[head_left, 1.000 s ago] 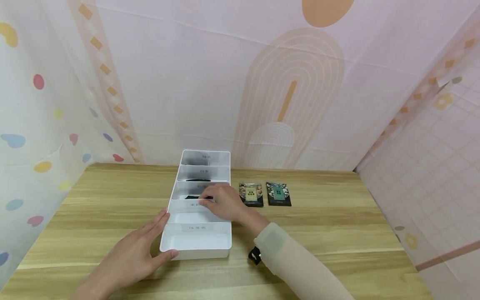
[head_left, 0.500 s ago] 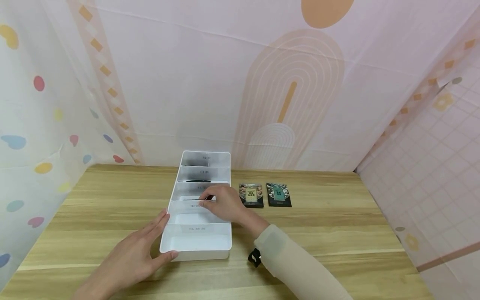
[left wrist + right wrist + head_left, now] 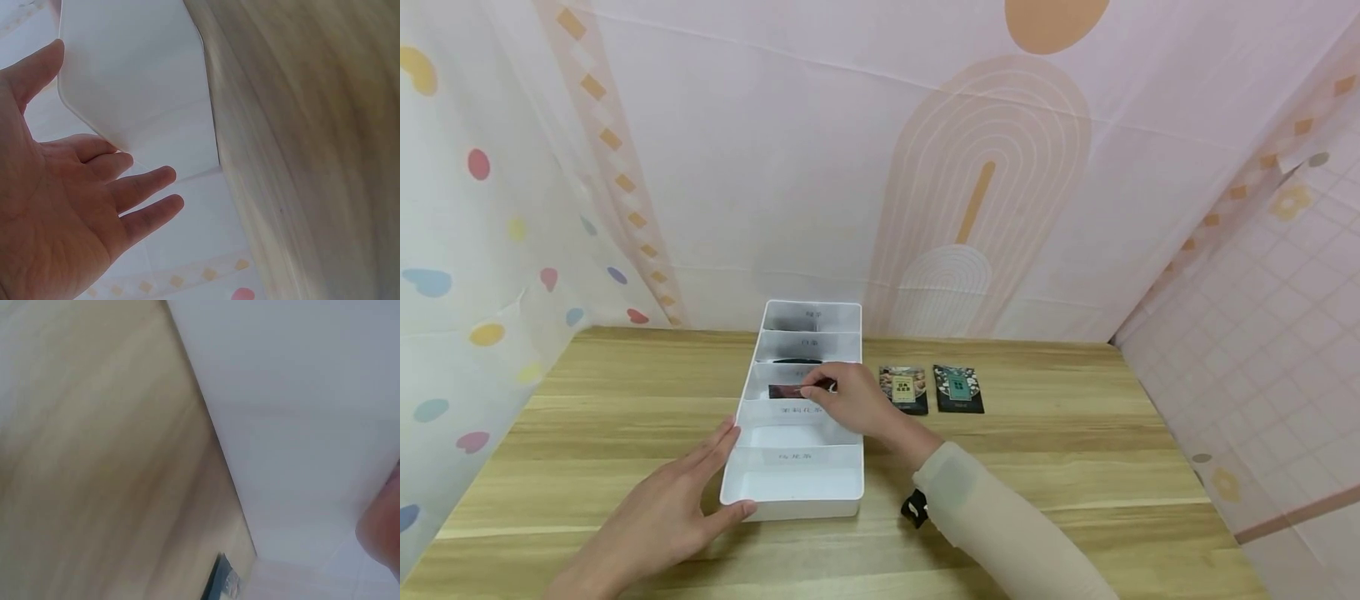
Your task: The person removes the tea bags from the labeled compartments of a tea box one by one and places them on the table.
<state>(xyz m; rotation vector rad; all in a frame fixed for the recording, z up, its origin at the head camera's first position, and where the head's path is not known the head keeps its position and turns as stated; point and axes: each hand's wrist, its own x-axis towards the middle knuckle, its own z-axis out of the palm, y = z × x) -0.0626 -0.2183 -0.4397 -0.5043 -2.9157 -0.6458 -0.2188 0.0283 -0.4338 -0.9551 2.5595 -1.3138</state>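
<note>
A white divided organizer box, its compartments labelled, stands lengthwise in the head view. My right hand reaches over its right wall and pinches a dark reddish-brown sachet at the third compartment from the back; the fingertips cover the sachet's right part. At the near left corner my left hand rests against the box with spread fingers, thumb at the front and fingers along the side. The left wrist view shows these fingers fairly straight beside the white wall. Only a bit of my right hand enters the right wrist view.
Two printed sachets, one with a yellow label and one with a teal label, lie right of the box on the wooden table. Dark sachets sit in the rear compartments. Patterned curtains hang behind.
The sachet in my right hand has turned from a thin dark edge to show its reddish face, and rises slightly above the divider. My left hand and the box have kept their place.
</note>
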